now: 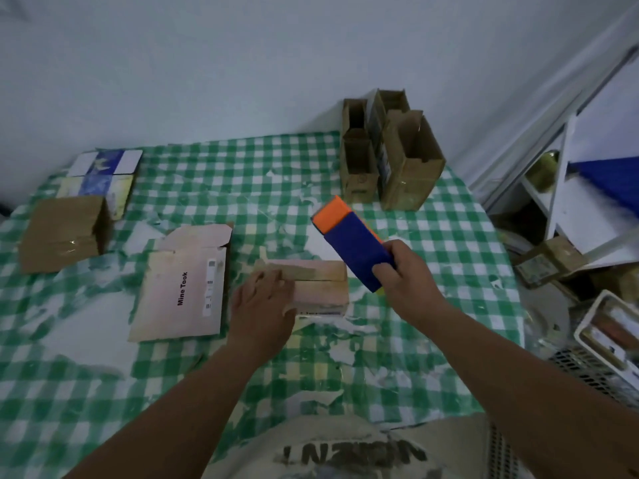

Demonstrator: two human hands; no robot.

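1. The right hand (404, 271) grips the blue-and-orange box (352, 243), tilted just above the pink carton (321, 288).
2. The left hand (262, 305), fingers flat, presses the pink carton's left end; hold it steady and square the box to it.

both bare forearms extend from the near edge of the table (242, 174), angled in toward each other near its middle. the left hand (262, 305) lies palm down, fingers straight and close together, resting on the left end of a pink box (321, 288). the right hand (408, 274) is raised just beside it, back of the hand up, thumb and fingers curled round the near end of a blue and orange block (352, 243), wrist straight.
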